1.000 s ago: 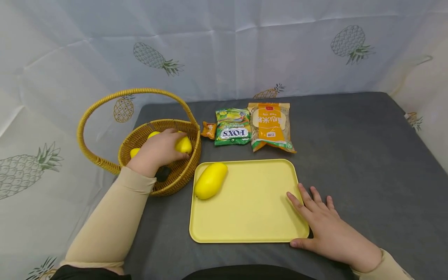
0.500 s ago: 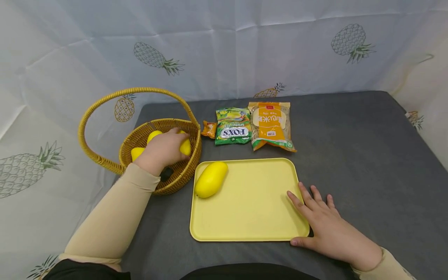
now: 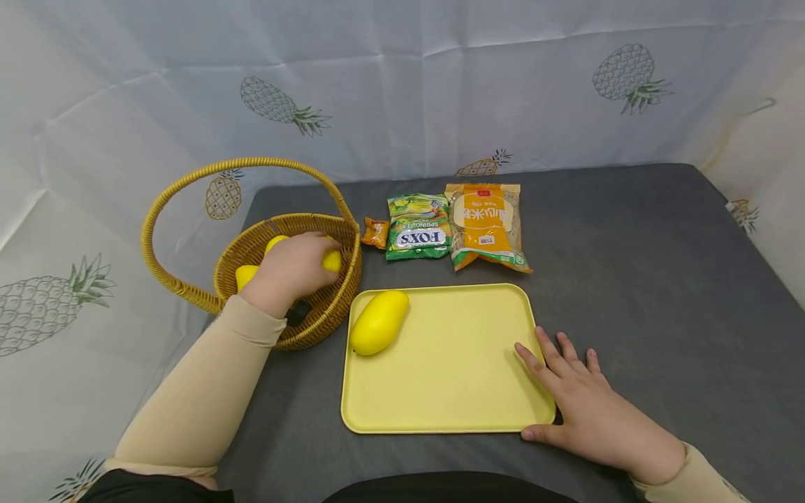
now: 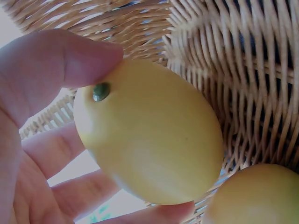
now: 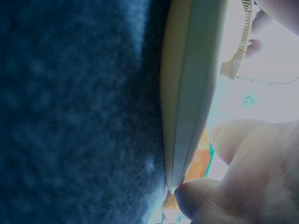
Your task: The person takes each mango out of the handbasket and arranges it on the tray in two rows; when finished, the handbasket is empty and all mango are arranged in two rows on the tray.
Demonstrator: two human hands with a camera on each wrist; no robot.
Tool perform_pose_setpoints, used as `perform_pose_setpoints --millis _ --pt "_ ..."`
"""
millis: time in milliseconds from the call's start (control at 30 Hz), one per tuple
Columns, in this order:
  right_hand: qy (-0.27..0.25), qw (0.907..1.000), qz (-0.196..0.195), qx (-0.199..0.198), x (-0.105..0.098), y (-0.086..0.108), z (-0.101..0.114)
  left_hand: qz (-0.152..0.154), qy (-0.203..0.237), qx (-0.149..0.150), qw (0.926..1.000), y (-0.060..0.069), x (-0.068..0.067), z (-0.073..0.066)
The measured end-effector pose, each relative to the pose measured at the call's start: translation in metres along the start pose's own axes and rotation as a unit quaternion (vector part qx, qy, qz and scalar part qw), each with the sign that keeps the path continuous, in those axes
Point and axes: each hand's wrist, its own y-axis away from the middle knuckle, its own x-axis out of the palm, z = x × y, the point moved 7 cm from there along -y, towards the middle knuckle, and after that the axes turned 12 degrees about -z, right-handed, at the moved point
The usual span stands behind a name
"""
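Observation:
My left hand [image 3: 294,269] reaches into the wicker basket [image 3: 332,316] and grips a yellow mango [image 4: 154,135]. In the left wrist view the thumb presses beside its green stem and the fingers lie along its far side. Another mango [image 4: 264,198] sits close by in the basket, whose contents the hand partly covers in the head view. My right hand [image 3: 591,412] has its fingers spread at the right edge of the yellow tray [image 3: 459,370], touching its rim. One mango [image 3: 380,323] lies at the tray's upper left.
Behind the tray lie a small orange packet [image 3: 375,232], a green FOX'S candy bag [image 3: 418,227] and a larger orange and clear food bag [image 3: 487,227]. The basket's tall handle [image 3: 245,162] arches over its opening. A pineapple-print curtain [image 3: 402,105] hangs behind the grey table [image 3: 654,279].
The left hand has closed further over the mango, and less of that fruit shows in the head view. The right hand and tray stay in place.

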Motion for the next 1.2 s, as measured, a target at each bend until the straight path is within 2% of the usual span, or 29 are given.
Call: perform_pose_setpoints --millis 200,433,633,767,900,1000,1200 --pt "-0.001 1.0000 0.001 -0.002 0.000 0.000 0.000 -0.020 0.012 -0.005 0.9997 0.004 -0.009 0.001" --pt "-0.003 1.0000 0.003 0.002 0.001 0.001 -0.001 -0.047 0.029 -0.010 0.9985 0.014 -0.033 -0.003" --pt "-0.006 0.9999 0.006 0.006 0.001 0.001 -0.001 -0.050 0.042 -0.028 0.9974 0.035 -0.053 -0.005" --pt "-0.006 0.9999 0.006 0.007 0.001 0.001 -0.001 -0.076 0.059 -0.039 0.9946 0.056 -0.067 -0.012" --pt "-0.004 1.0000 0.003 0.004 0.000 0.000 -0.001 -0.122 0.081 -0.028 0.9888 0.076 -0.079 -0.031" --pt "-0.002 1.0000 0.003 0.003 -0.001 0.000 0.000 -0.164 0.108 0.005 0.9804 0.085 -0.081 -0.053" --pt "-0.002 1.0000 0.006 0.005 -0.001 0.000 0.001 -0.224 0.163 0.077 0.9577 0.092 -0.064 -0.100"
